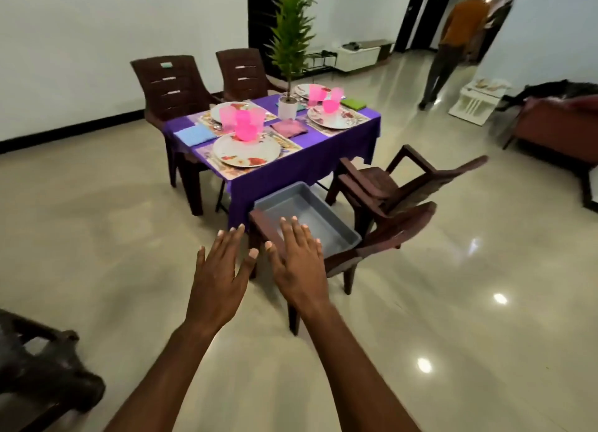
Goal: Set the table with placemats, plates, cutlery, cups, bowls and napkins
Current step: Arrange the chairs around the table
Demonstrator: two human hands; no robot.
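A table under a purple cloth (291,169) stands ahead of me. Floral placemats on it carry white plates (246,148), pink cups and bowls (241,120), and folded napkins in blue (195,134), pink (289,127) and green (352,103). A potted plant (288,104) stands mid-table. A grey tub (307,216) holding nothing rests on the nearest brown chair (382,237). My left hand (220,269) and my right hand (297,256) stretch forward side by side, fingers straight, holding nothing, well short of the table.
Two brown chairs (174,85) stand at the table's far side, another chair (404,182) at the right. A dark chair (38,367) sits at bottom left. A person (453,43) walks at the far right, beyond a sofa (559,124). Shiny floor lies all around.
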